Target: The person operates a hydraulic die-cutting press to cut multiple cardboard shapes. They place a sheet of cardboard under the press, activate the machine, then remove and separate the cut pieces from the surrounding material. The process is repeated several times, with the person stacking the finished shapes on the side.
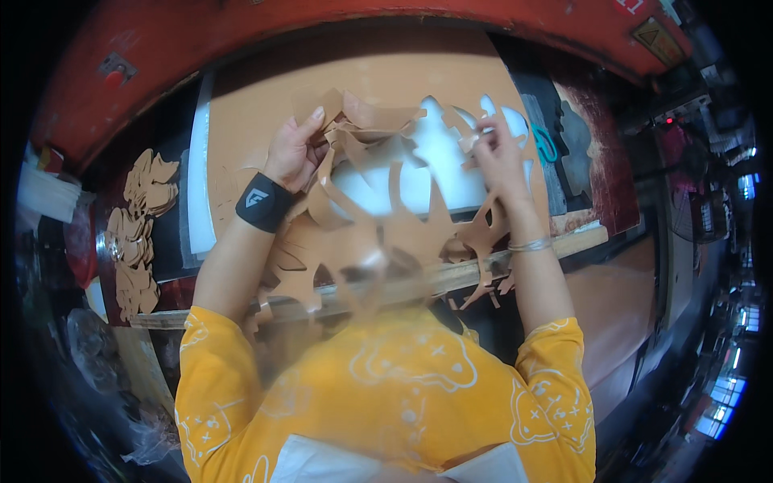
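Note:
A tan leather sheet (386, 217) with shapes cut out of it hangs in ragged strips between my two hands, over a white cutting board (435, 173). My left hand (296, 149), with a black wristband on the wrist, grips the crumpled upper left part of the cut sheet. My right hand (493, 149), with a thin bangle on the wrist, pinches the upper right edge of the same sheet. An uncut tan sheet (362, 76) lies flat on the bed behind.
Stacks of cut tan pieces (141, 229) lie at the left. A red machine frame (322, 24) arches across the back. A teal metal cutting die (546, 145) lies at the right of the board. A wooden edge (580, 240) runs along the front.

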{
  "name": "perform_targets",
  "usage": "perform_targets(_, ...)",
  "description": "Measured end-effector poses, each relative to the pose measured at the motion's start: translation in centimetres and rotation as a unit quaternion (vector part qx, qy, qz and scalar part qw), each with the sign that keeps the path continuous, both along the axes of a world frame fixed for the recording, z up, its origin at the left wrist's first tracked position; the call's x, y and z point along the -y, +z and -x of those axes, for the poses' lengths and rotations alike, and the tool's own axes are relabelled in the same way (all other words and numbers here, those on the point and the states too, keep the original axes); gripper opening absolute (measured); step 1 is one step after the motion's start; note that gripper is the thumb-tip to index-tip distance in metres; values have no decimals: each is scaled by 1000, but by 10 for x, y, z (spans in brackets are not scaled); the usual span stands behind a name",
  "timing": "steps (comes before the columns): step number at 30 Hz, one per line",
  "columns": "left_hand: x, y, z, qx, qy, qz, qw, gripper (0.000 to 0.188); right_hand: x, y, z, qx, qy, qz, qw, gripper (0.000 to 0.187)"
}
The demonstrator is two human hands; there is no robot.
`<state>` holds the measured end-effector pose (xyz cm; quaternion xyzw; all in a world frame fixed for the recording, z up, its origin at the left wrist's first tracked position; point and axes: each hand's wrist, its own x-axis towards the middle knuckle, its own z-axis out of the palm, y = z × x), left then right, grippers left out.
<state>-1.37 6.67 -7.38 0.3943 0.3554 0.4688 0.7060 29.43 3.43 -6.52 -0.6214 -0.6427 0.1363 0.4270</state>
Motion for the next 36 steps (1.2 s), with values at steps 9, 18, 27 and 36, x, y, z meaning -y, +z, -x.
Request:
perform_targets(9, 0, 9, -11, 45, 3, 40, 998, 35, 32, 69, 100, 36, 285, -48, 957, 19)
perform_targets(18, 13, 22, -17, -84, -22, -27, 996, 35, 5, 27, 125, -71, 210, 64, 973, 31)
perform_targets(27, -22, 36, -20, -43, -69, 84, 993, 29, 24, 11, 114, 162, 125, -106, 973, 22)
perform_targets(36, -94, 67, -1, -93, 127, -50, 986, 34, 36, -17, 107, 219, 170, -125, 953, 13)
